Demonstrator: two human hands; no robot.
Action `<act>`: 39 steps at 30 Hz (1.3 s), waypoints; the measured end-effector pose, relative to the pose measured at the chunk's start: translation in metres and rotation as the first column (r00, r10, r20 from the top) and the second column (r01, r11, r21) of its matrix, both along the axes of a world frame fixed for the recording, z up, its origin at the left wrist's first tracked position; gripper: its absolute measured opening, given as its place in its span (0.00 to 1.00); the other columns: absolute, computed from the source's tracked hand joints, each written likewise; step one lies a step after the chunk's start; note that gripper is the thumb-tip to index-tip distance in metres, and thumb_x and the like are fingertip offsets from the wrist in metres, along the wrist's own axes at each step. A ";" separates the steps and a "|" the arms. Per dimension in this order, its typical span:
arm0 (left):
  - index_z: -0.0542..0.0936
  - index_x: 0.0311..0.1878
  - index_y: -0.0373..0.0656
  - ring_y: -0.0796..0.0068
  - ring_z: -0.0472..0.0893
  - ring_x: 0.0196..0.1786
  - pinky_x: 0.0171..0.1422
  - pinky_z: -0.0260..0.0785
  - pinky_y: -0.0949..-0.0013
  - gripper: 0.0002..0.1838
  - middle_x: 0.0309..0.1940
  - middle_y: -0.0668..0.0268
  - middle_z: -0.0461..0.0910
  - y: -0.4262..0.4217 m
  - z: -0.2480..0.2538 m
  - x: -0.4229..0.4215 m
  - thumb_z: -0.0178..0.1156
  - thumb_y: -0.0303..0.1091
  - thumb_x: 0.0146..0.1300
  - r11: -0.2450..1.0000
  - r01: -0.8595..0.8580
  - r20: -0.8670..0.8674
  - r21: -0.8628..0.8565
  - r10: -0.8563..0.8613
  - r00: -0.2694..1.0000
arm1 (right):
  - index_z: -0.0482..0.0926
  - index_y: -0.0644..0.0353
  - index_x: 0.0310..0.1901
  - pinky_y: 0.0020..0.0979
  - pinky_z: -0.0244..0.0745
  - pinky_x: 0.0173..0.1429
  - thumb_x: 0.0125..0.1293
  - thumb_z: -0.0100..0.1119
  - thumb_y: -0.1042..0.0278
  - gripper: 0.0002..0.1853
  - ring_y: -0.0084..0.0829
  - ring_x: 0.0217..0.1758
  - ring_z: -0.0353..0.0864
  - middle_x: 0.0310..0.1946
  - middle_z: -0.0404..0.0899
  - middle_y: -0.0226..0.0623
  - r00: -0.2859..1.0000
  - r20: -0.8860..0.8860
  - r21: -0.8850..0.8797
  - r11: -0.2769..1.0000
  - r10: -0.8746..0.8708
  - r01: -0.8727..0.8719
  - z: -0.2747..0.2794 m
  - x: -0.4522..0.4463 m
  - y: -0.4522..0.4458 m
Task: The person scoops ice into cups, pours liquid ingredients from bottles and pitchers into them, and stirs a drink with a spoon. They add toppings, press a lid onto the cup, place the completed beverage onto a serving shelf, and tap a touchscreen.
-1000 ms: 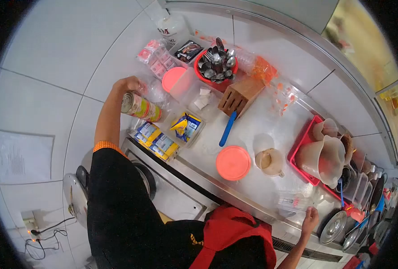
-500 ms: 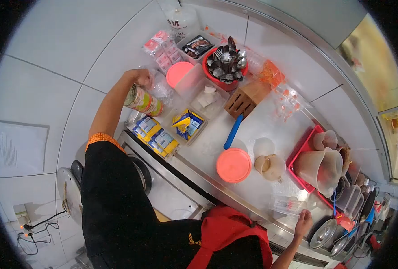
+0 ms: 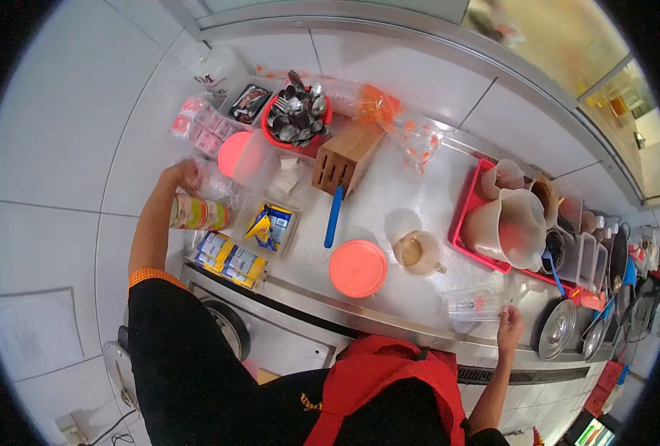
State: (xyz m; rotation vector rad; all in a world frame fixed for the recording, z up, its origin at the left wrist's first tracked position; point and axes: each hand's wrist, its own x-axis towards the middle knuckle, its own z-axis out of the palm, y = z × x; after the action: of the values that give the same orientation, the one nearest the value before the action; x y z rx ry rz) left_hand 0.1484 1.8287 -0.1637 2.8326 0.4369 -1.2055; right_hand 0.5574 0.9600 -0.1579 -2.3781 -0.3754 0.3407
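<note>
At the left of the counter my left hand point(image 3: 187, 175) reaches behind a printed food can point(image 3: 205, 213). Its fingers curl at a crumpled clear plastic bag point(image 3: 220, 186) and are partly hidden. On the right, by the counter's front edge, my right hand point(image 3: 510, 329) grips the end of a clear plastic cup point(image 3: 472, 305) lying on its side with red print on it. Left of that cup stand a cloudy measuring jug point(image 3: 419, 253) with some brown contents and a tub with a coral lid point(image 3: 358, 268).
Near the left hand are yellow-blue packets point(image 3: 229, 259) and a pink-lidded container point(image 3: 235, 154). Behind stand a red basket of spoons point(image 3: 297, 111) and a wooden knife block point(image 3: 347, 158) with a blue-handled knife. A red tray point(image 3: 460, 215) holds several jugs. Pan lids point(image 3: 557, 329) lean at right.
The view has turned and shifted, so the counter items sit further left. Both hands stay at about the same items, the left by the plastic bag and the right on the cup.
</note>
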 end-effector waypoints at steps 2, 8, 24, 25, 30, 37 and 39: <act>0.83 0.37 0.44 0.68 0.82 0.43 0.50 0.74 0.64 0.24 0.38 0.63 0.84 0.011 -0.009 0.004 0.78 0.37 0.32 0.988 0.139 -0.009 -0.072 -0.140 0.990 | 0.78 0.68 0.41 0.24 0.70 0.38 0.71 0.54 0.63 0.13 0.19 0.31 0.74 0.26 0.78 0.31 0.999 -0.045 0.071 0.997 -0.028 0.031 -0.010 0.002 -0.007; 0.82 0.36 0.44 0.64 0.82 0.40 0.47 0.75 0.63 0.20 0.36 0.60 0.84 -0.033 0.026 0.022 0.74 0.42 0.38 0.923 -0.378 0.040 -0.078 0.382 0.923 | 0.78 0.67 0.43 0.23 0.69 0.36 0.70 0.55 0.61 0.14 0.19 0.30 0.73 0.27 0.76 0.29 1.000 -0.018 0.028 1.000 0.012 -0.011 -0.011 0.000 -0.014; 0.80 0.43 0.48 0.82 0.70 0.30 0.34 0.65 0.75 0.12 0.31 0.76 0.74 -0.087 0.145 0.017 0.57 0.45 0.65 0.297 -0.810 0.025 -0.505 0.943 0.331 | 0.77 0.61 0.39 0.20 0.66 0.33 0.69 0.57 0.57 0.13 0.17 0.30 0.72 0.28 0.75 0.26 0.976 -0.212 0.175 0.984 0.050 -0.013 -0.023 0.023 -0.023; 0.80 0.43 0.48 0.82 0.70 0.30 0.34 0.65 0.75 0.12 0.31 0.76 0.74 -0.085 0.147 0.008 0.57 0.45 0.65 0.297 -0.813 0.027 -0.500 0.944 0.328 | 0.77 0.61 0.39 0.20 0.66 0.33 0.69 0.57 0.57 0.13 0.17 0.30 0.72 0.28 0.75 0.26 0.975 -0.216 0.179 0.984 0.054 -0.014 -0.022 0.024 -0.023; 0.77 0.47 0.50 0.87 0.65 0.28 0.28 0.58 0.79 0.10 0.30 0.79 0.70 -0.072 0.171 -0.016 0.56 0.40 0.66 0.000 -0.654 -0.074 -0.756 0.994 0.086 | 0.77 0.59 0.40 0.21 0.66 0.35 0.69 0.58 0.58 0.12 0.17 0.34 0.73 0.30 0.76 0.25 0.967 -0.245 0.229 0.973 0.077 -0.019 -0.029 0.024 -0.031; 0.77 0.54 0.49 0.78 0.70 0.36 0.41 0.65 0.71 0.26 0.38 0.74 0.74 -0.101 0.244 -0.033 0.61 0.55 0.58 0.283 -0.873 0.460 -0.396 0.885 0.078 | 0.76 0.59 0.42 0.26 0.76 0.44 0.68 0.58 0.58 0.12 0.21 0.39 0.76 0.34 0.75 0.26 0.891 -0.453 0.313 0.932 -0.025 0.185 0.014 0.005 -0.002; 0.65 0.68 0.49 0.64 0.68 0.64 0.61 0.65 0.54 0.38 0.60 0.64 0.73 -0.117 0.279 -0.040 0.58 0.60 0.59 0.319 -0.850 0.503 -0.419 0.861 0.076 | 0.75 0.60 0.41 0.28 0.76 0.44 0.70 0.56 0.60 0.11 0.22 0.39 0.76 0.33 0.76 0.29 0.925 -0.379 0.413 0.891 -0.018 0.187 0.020 0.003 -0.012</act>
State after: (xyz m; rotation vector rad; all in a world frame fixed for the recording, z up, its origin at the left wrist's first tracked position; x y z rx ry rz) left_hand 0.1081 1.7114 0.1153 1.9199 1.6651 0.1121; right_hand 0.5609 0.9482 -0.1380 -1.8279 -0.1268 0.5722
